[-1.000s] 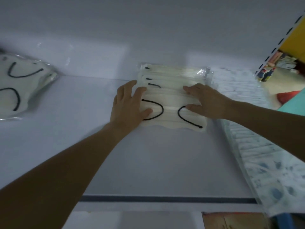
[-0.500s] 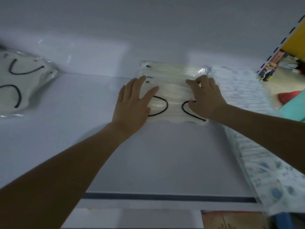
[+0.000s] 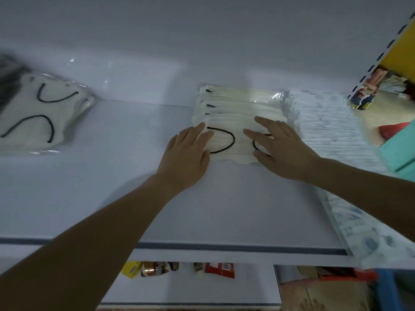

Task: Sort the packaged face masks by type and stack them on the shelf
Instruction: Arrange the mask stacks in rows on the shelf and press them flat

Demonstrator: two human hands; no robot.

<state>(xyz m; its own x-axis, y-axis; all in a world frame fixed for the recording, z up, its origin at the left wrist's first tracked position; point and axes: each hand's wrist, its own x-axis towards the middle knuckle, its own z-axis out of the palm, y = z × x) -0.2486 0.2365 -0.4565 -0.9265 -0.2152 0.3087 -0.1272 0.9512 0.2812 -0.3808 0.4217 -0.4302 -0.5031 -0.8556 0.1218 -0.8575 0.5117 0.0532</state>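
Observation:
A clear pack of cream face masks with black ear loops [image 3: 238, 113] lies flat at the back middle of the white shelf [image 3: 112, 176]. My left hand [image 3: 187, 153] rests flat on the pack's near left corner, fingers straight. My right hand [image 3: 281, 147] lies flat on its near right part, fingers spread. A second pack of cream masks with black loops [image 3: 42, 115] sits at the shelf's far left. A long pack of white and blue patterned masks [image 3: 350, 176] runs along the right side, touching the middle pack.
The shelf's back wall is close behind the packs. A dark strip marks the shelf's front edge [image 3: 224, 246]. Below it hang small packaged goods [image 3: 179, 268]. An upright with slots [image 3: 377, 57] stands at the far right.
Both hands slid back toward me over the middle pack, from its centre to its near edge. The camera tilted down, showing the lower shelf.

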